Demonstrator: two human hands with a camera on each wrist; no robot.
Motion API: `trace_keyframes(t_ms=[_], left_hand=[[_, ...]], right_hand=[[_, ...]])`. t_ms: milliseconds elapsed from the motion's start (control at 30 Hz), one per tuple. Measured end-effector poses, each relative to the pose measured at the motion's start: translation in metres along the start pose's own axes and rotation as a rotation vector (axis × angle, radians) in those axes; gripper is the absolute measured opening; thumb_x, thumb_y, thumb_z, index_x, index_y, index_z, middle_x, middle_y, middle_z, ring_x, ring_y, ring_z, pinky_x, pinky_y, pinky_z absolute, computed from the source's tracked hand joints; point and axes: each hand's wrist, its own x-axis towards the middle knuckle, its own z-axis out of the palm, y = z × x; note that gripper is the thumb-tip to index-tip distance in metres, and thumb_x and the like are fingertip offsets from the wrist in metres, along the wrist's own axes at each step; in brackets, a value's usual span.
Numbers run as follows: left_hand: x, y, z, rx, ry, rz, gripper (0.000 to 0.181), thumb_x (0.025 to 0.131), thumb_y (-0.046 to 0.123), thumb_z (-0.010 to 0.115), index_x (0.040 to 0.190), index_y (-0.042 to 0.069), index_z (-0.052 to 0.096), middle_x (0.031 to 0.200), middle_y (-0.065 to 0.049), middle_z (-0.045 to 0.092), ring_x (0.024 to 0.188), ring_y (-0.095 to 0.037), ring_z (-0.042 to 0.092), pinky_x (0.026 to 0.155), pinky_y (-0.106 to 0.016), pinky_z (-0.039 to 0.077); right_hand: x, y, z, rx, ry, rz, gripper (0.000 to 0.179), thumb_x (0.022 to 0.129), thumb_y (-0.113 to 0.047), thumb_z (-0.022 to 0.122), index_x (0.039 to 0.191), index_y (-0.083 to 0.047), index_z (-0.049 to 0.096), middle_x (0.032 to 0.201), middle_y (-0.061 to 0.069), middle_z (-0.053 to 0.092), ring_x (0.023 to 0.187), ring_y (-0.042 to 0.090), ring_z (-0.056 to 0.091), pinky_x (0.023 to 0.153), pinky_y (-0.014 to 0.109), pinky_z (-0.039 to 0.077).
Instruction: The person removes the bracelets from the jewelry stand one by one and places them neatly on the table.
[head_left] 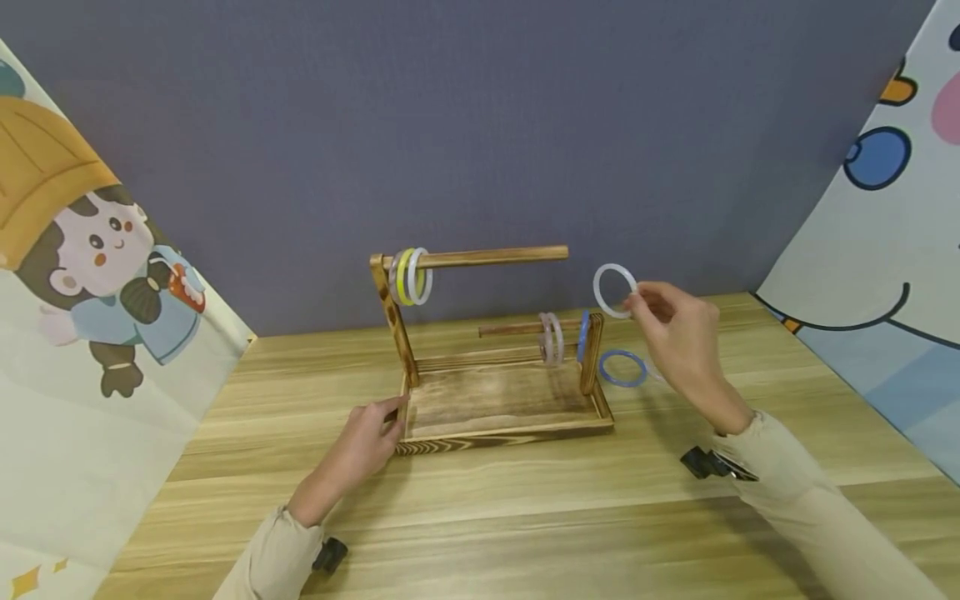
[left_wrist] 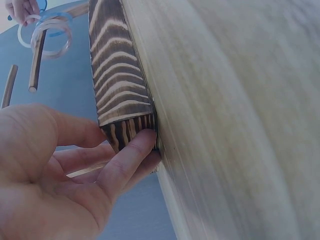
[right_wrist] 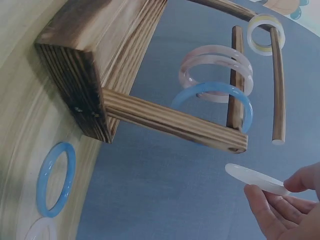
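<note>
My right hand point(head_left: 682, 337) pinches a white bangle point(head_left: 597, 290) between thumb and fingers, in the air right of the wooden bangle stand point(head_left: 502, 437). The bangle is apart from the stand's bars. My left hand point(head_left: 360, 440) grips the left corner of the stand's base, its fingers bent around the corner in the left wrist view. On the upper bar point(head_left: 502, 257) hang a yellow bangle point(head_left: 401, 279), a white one and a greyish one, near the left post. The lower bar point(head_left: 502, 331) carries two pale pink bangles point(head_left: 559, 342) and a blue bangle point(head_left: 582, 337) near the right post.
A second blue bangle point(head_left: 622, 384) lies on the wood-grain table point(head_left: 525, 517) right of the stand. Beside it is a pale, clear bangle point(right_wrist: 30, 231), partly cut off in the right wrist view. A dark grey panel point(head_left: 480, 150) rises behind; printed panels flank both sides.
</note>
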Motion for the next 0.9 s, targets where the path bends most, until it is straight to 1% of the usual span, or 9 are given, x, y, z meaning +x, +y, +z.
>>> trace_keyframes(t_ms=[267, 467, 567, 733, 900], left_hand=[[-0.001, 0.002, -0.001, -0.021, -0.020, -0.012, 0.043, 0.095, -0.002, 0.057, 0.138, -0.009, 0.053, 0.128, -0.034, 0.059, 0.038, -0.006, 0.036, 0.034, -0.020, 0.036], [-0.002, 0.002, -0.002, -0.013, -0.026, -0.012, 0.044, 0.095, -0.002, 0.057, 0.138, -0.009, 0.052, 0.130, -0.034, 0.057, 0.038, -0.006, 0.033, 0.034, -0.020, 0.034], [-0.002, 0.002, -0.002, -0.014, -0.026, -0.013, 0.044, 0.095, -0.002, 0.057, 0.138, -0.009, 0.052, 0.129, -0.034, 0.057, 0.038, -0.006, 0.033, 0.034, -0.020, 0.034], [-0.001, 0.001, -0.001, -0.018, -0.025, -0.012, 0.044, 0.095, -0.002, 0.056, 0.138, -0.009, 0.052, 0.129, -0.034, 0.058, 0.038, -0.007, 0.034, 0.034, -0.020, 0.034], [-0.001, 0.001, -0.001, -0.014, -0.018, -0.012, 0.044, 0.094, -0.002, 0.056, 0.137, -0.010, 0.052, 0.129, -0.035, 0.057, 0.039, -0.007, 0.034, 0.034, -0.020, 0.035]], right_hand=[[-0.006, 0.007, -0.010, -0.026, 0.000, 0.001, 0.015, 0.091, 0.000, 0.065, 0.101, 0.010, 0.072, 0.083, 0.016, 0.075, 0.075, -0.026, 0.052, 0.067, -0.001, 0.043], [-0.010, 0.013, -0.016, -0.034, -0.013, 0.011, 0.014, 0.091, 0.002, 0.064, 0.102, 0.009, 0.072, 0.083, 0.017, 0.075, 0.076, -0.027, 0.052, 0.067, -0.001, 0.043], [-0.013, 0.015, -0.020, -0.026, -0.031, 0.046, 0.013, 0.091, 0.002, 0.065, 0.101, 0.008, 0.072, 0.082, 0.018, 0.074, 0.074, -0.025, 0.054, 0.064, 0.000, 0.044], [-0.017, 0.020, -0.028, 0.016, -0.084, 0.128, 0.014, 0.092, 0.000, 0.065, 0.102, 0.007, 0.072, 0.084, 0.021, 0.074, 0.068, -0.016, 0.060, 0.060, 0.004, 0.047], [-0.020, 0.027, -0.032, 0.036, -0.125, 0.169, 0.016, 0.093, 0.000, 0.064, 0.106, 0.007, 0.072, 0.086, 0.024, 0.073, 0.067, -0.015, 0.061, 0.059, 0.006, 0.050]])
